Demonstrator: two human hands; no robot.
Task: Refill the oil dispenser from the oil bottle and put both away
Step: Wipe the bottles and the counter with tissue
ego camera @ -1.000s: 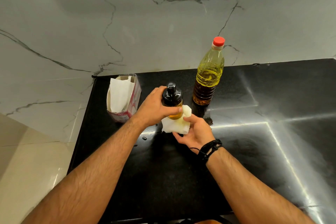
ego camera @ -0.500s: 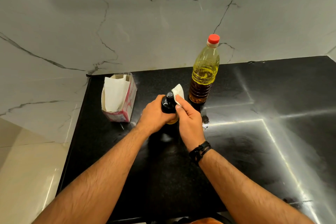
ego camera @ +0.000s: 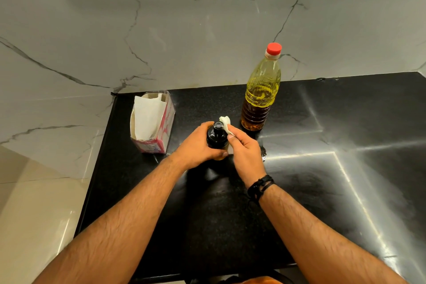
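Nearest, on the black counter [ego camera: 230, 226], the left hand [ego camera: 198, 145] wraps its fingers and thumb round the body of the dark oil dispenser [ego camera: 216, 137], which stands upright, while the right hand [ego camera: 245, 152] pinches a crumpled white tissue [ego camera: 225, 122] against the right side of the dispenser's black top. Just beyond the right fingertips stands the oil bottle [ego camera: 261, 92], upright with its red cap on and apart from both hands. Beyond and to the left of the left fingers sits an open tissue box [ego camera: 161, 129], near the marble wall [ego camera: 161, 30].
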